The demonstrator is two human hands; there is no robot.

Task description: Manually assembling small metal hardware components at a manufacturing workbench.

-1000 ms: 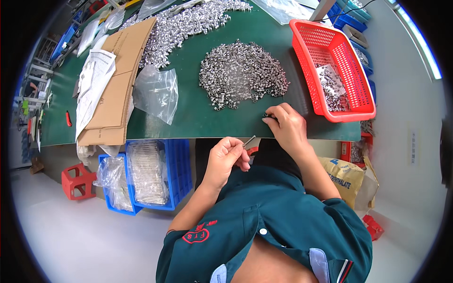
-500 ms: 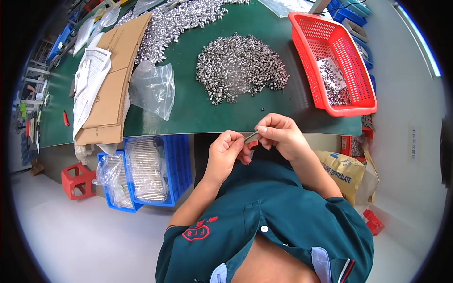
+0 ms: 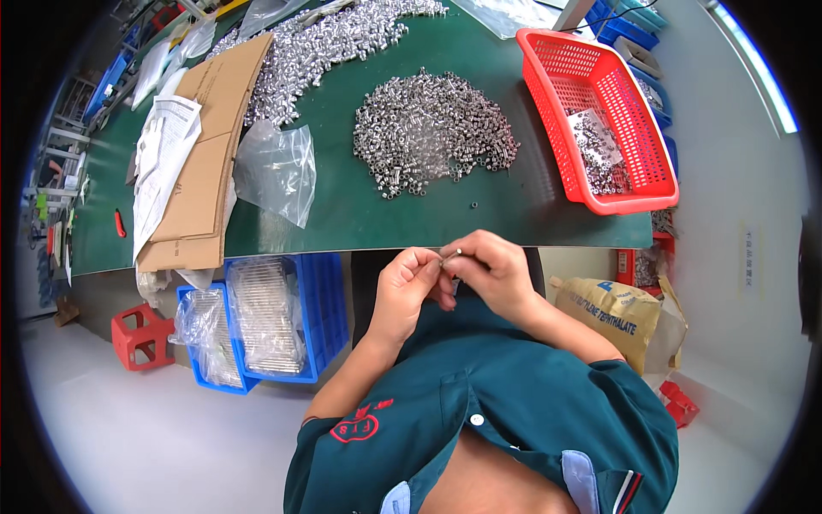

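Note:
Just off the table's front edge, my left hand [image 3: 407, 287] and my right hand [image 3: 495, 272] meet, both with fingers pinched. Between their fingertips is a small, thin metal piece [image 3: 457, 252], mostly hidden by the fingers; its exact kind is too small to make out. Beyond my hands, a heap of small silvery metal rings [image 3: 385, 141] lies on the green table [image 3: 360, 224]. One loose ring [image 3: 473, 205] rests between that heap and the table edge.
A red perforated basket [image 3: 548, 111] holding small metal parts stands at the right. A clear plastic bag [image 3: 278, 171] and cardboard [image 3: 201, 163] with papers lie left. Another metal-parts pile [image 3: 317, 60] is farther back. Blue crates [image 3: 325, 317] and a red stool [image 3: 141, 338] are below.
My right hand has moved down and left, closer against my left hand. The thin metal piece, more exposed before, is now mostly covered by fingers. The view has shifted slightly.

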